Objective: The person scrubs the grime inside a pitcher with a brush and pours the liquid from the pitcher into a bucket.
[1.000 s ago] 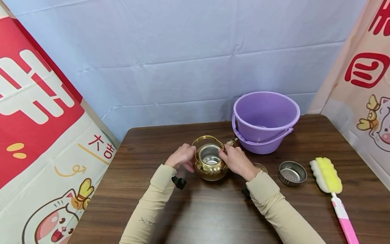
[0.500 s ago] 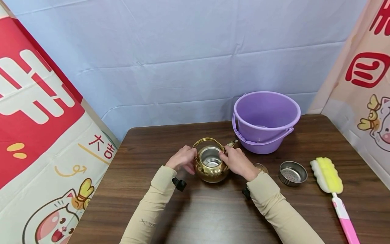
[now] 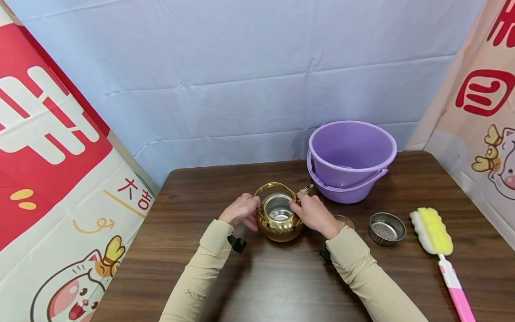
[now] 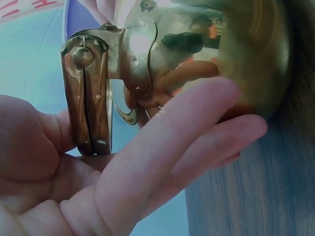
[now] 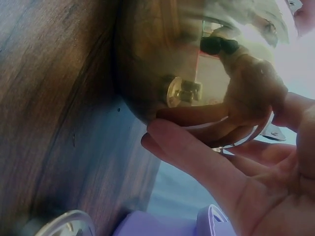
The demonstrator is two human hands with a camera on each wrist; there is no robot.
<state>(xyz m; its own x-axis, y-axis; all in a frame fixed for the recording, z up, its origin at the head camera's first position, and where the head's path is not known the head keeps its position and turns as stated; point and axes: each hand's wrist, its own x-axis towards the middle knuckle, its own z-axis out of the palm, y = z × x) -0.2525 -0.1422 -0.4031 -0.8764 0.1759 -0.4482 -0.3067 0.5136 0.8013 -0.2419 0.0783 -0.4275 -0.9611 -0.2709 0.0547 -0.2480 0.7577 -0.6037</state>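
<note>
A gold teapot (image 3: 278,231) with a steel-lined, lidless mouth stands upright on the wooden table (image 3: 273,286). Its hoop handle (image 3: 275,184) is raised, and the spout (image 3: 307,188) points to the back right. My left hand (image 3: 242,210) holds the teapot's left side by the handle's base; in the left wrist view, straight fingers (image 4: 162,132) lie along the belly beside the handle hinge (image 4: 84,93). My right hand (image 3: 314,213) grips the opposite side, thumb at the rim. Its fingertips touch the belly (image 5: 197,49) in the right wrist view.
Behind the right hand lies a round lid (image 3: 345,221), partly covered. Right of it are a perforated steel strainer (image 3: 386,229) and a yellow-and-white sponge brush (image 3: 434,235) with a pink handle. A purple bucket (image 3: 342,194) stands at the back, close to the spout.
Over the first half second the teapot shifts slightly toward me, both hands keeping hold of it. Since then it has stayed nearly still.
</note>
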